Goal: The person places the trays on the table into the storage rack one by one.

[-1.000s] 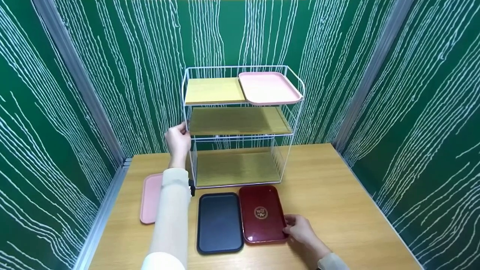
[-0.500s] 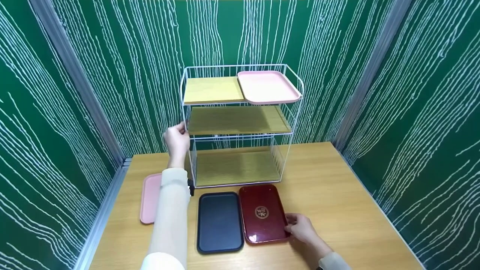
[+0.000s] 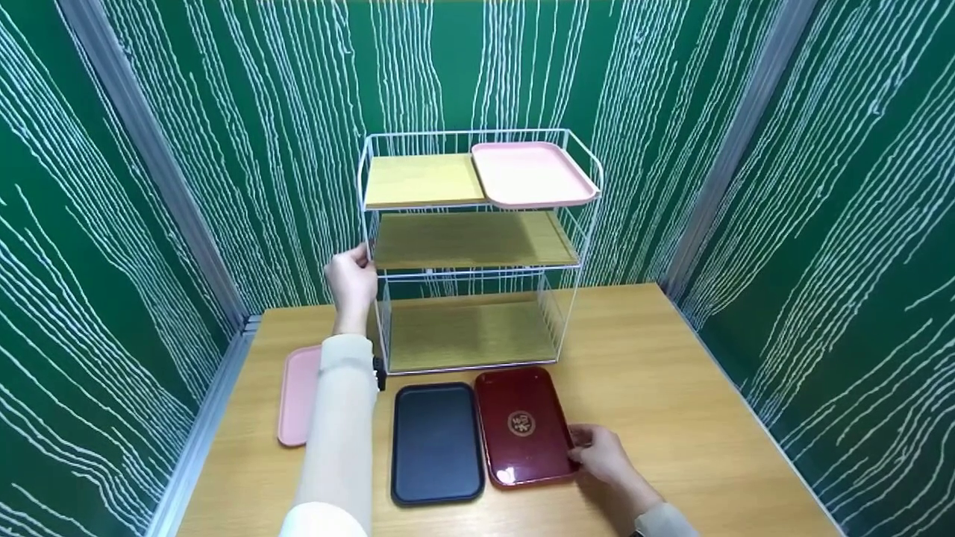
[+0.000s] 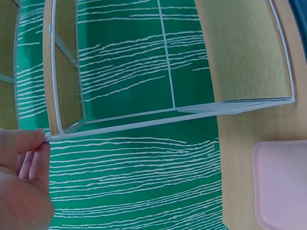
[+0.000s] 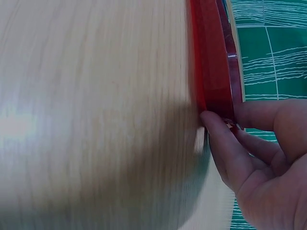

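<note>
Wooden table (image 3: 649, 373), left hand (image 3: 352, 280), fingers clamped on 3-tier rack (image 3: 474, 240), right hand (image 3: 601, 453), fingers pinching red tray (image 3: 528, 453)

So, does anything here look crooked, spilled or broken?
Nothing stands out: no spill or damage shows. The pink tray on the top shelf and the dark tray on the table look neatly placed. The right hand holds the edge of the red tray, which also seems in good shape.
</note>
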Demonstrator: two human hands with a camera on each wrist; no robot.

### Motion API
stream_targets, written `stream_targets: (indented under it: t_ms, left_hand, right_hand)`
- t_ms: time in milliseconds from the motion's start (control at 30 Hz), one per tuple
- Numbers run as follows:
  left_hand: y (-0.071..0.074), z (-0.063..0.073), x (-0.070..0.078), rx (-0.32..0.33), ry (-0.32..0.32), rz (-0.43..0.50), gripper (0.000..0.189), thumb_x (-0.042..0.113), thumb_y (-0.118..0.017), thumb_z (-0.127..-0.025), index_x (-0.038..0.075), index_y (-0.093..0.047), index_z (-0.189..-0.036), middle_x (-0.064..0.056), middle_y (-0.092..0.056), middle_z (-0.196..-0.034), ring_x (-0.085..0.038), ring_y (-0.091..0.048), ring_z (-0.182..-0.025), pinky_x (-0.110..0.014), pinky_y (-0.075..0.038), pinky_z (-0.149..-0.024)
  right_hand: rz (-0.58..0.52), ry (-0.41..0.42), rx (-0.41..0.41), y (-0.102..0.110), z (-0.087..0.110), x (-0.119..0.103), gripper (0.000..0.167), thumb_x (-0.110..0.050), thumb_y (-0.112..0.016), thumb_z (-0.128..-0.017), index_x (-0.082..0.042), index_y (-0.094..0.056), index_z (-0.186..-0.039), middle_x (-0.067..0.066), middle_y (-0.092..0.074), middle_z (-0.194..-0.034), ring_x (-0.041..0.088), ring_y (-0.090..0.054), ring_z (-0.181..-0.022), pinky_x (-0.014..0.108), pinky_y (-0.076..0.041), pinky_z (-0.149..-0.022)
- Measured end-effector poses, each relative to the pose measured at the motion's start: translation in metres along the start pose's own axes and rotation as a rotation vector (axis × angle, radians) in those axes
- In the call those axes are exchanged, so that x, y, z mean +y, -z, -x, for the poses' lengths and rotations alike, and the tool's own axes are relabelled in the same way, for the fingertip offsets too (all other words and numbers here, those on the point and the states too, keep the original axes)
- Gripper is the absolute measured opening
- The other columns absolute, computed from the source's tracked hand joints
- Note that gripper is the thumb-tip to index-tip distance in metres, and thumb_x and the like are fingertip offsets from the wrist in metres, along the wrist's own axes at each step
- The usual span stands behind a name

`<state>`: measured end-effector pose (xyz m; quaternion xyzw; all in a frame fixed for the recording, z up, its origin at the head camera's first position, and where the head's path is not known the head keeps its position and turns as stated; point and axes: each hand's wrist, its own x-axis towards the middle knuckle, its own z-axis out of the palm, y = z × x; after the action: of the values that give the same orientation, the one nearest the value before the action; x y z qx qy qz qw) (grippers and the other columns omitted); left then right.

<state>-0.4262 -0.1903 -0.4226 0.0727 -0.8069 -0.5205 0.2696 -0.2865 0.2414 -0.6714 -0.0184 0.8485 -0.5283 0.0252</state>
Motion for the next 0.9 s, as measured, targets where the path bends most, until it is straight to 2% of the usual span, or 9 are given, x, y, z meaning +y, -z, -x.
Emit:
stream_targets:
  t_ms: [167, 400, 700, 900]
  left_hand:
    - [0.0003, 0.0001, 0.0000, -0.009, 0.014, -0.001, 0.036, -0.004, -0.065, -0.103, 0.004, -0.072, -0.138, -0.018, -0.073, -0.132, -0.029, -0.071, -0.119, -0.045, -0.058, -0.100]
    - [-0.0009, -0.0020, -0.0013, 0.011, -0.021, -0.016, 0.039, -0.008, -0.065, -0.099, 0.005, -0.074, -0.134, -0.018, -0.074, -0.129, -0.029, -0.072, -0.115, -0.047, -0.058, -0.097]
    - [-0.0011, -0.0016, -0.0027, 0.011, -0.022, -0.010, 0.038, -0.008, -0.066, -0.100, 0.005, -0.075, -0.134, -0.018, -0.074, -0.129, -0.029, -0.072, -0.114, -0.046, -0.059, -0.097]
    - [-0.0013, -0.0021, -0.0031, 0.007, -0.023, -0.014, 0.039, -0.008, -0.065, -0.099, 0.006, -0.074, -0.135, -0.018, -0.074, -0.129, -0.029, -0.072, -0.115, -0.046, -0.058, -0.097]
  right_hand:
    - [-0.016, -0.019, 0.005, 0.0001, 0.0002, -0.0001, 0.047, 0.020, -0.068, -0.081, 0.018, -0.064, -0.128, 0.027, -0.074, -0.114, 0.038, -0.072, -0.103, 0.044, -0.063, -0.087]
    - [-0.063, -0.060, -0.018, 0.0046, 0.0018, -0.0031, 0.048, 0.020, -0.065, -0.082, 0.020, -0.062, -0.130, 0.028, -0.074, -0.111, 0.037, -0.073, -0.099, 0.043, -0.064, -0.075]
    - [-0.077, -0.072, -0.015, 0.0072, 0.0026, -0.0047, 0.047, 0.020, -0.064, -0.081, 0.020, -0.063, -0.128, 0.026, -0.074, -0.108, 0.036, -0.073, -0.098, 0.041, -0.065, -0.074]
    - [-0.090, -0.096, 0.026, 0.0085, 0.0026, -0.0046, 0.048, 0.020, -0.065, -0.082, 0.018, -0.063, -0.130, 0.026, -0.074, -0.111, 0.035, -0.073, -0.100, 0.039, -0.064, -0.072]
